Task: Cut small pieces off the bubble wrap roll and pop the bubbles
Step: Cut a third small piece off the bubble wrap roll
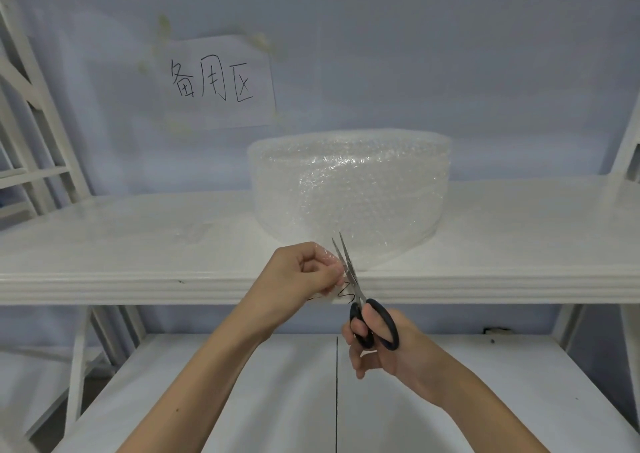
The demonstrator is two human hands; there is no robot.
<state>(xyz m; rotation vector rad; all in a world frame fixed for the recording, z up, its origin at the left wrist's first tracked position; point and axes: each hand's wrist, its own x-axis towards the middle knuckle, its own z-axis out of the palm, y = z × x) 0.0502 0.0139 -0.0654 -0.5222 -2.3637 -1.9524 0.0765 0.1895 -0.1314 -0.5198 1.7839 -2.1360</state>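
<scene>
A large roll of bubble wrap (349,192) is seen lying on its flat side on a white shelf (138,244), right of the middle and reaching from near the back wall almost to the front edge. A loose tail of the wrap is drawn off the roll's near side and out past the front edge of the shelf.

That tail is pinched by the left hand (304,276), its fingers curled and the thumb pressed against the fingertips, so that a small piece of bubble wrap (329,272) is held just at the front edge. Black handwritten marks are seen through the clear film below the fingers.

A pair of scissors (360,300) with black handles is gripped by the right hand (377,345), the thumb passed through one loop and fingers through the other. The blades are parted only slightly, their points aimed away from the person and up toward the roll, and the film is set between them just beside the left fingertips. The right hand is held below and in front of the shelf's front edge.

On the pale blue wall behind the shelf a sheet of paper (221,81) with three handwritten characters is stuck, above the left half of the shelf. White frame uprights are seen at the left and right ends. A lower white surface (207,383) with a thin dark line down its middle lies beneath both forearms.
</scene>
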